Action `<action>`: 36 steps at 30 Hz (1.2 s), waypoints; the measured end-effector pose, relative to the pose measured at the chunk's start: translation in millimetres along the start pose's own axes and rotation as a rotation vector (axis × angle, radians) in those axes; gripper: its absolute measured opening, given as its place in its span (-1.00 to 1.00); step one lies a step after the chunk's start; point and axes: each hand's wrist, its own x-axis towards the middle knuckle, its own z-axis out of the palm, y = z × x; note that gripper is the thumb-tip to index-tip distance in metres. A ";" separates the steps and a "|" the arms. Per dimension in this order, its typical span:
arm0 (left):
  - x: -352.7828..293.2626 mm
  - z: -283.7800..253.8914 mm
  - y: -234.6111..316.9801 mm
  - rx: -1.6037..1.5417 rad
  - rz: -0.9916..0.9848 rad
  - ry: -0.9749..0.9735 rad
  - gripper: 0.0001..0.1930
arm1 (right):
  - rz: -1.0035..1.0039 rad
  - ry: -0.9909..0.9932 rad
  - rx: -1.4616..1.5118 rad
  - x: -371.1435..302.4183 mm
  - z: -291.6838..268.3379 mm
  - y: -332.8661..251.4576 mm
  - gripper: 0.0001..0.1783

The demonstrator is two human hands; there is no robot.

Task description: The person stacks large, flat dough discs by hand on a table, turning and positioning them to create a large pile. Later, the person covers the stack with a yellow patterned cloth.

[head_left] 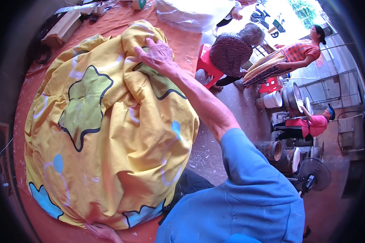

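Observation:
A large yellow cloth bundle [121, 121] bulges in front of me, printed with green and blue stars outlined in dark lines. Its contents are hidden. My right hand [158, 54] reaches across to the far side, its fingers gripping a thick fold at the upper edge. Down at the near edge, my left hand [101, 231] has its fingers closed at the gathered rim of the cloth; its fingertips are partly hidden. Creases run across the cloth between the two hands.
Under the bundle spreads an orange-red sheet [186, 52]. A wooden box [63, 30] lies at the far left, white cloth [194, 14] at the back. A person sits on a red stool [209, 67]; others stand right, near drums, a white bucket [272, 99] and a fan [313, 175].

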 end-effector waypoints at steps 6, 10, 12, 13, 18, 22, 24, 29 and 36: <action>8.6 -15.0 11.0 -0.006 -0.031 -0.040 -0.59 | -0.202 -0.294 0.047 36.2 52.9 -73.4 -0.07; 3.1 0.6 2.9 -0.063 -0.044 -0.079 -0.59 | -0.100 -0.481 -0.112 52.8 106.1 -97.2 0.06; -2.2 -3.9 -2.1 -0.034 -0.056 -0.080 -0.59 | -0.190 -0.431 -0.272 39.7 130.8 -111.0 0.03; -4.0 -6.3 -2.6 -0.021 -0.049 -0.079 -0.58 | -0.185 -0.424 -0.258 38.0 135.6 -112.7 0.01; -1.7 -10.6 3.1 -0.020 -0.080 -0.107 -0.55 | -0.204 -0.402 -0.158 40.1 145.4 -107.9 -0.01; -1.3 -6.1 -0.1 -0.054 -0.075 -0.087 -0.56 | -0.200 -0.355 -0.150 39.4 139.1 -101.5 -0.04; 0.7 -6.0 1.6 -0.063 -0.073 -0.080 -0.57 | -0.196 -0.346 -0.160 34.3 124.4 -94.4 -0.07; -1.1 -6.6 -4.4 -0.065 -0.061 -0.048 -0.58 | -0.463 -0.566 0.227 -36.2 36.3 -83.3 -0.41; -6.6 6.2 -12.9 -0.073 -0.040 0.001 -0.60 | -0.645 0.037 0.100 -235.3 -42.8 -66.2 -0.29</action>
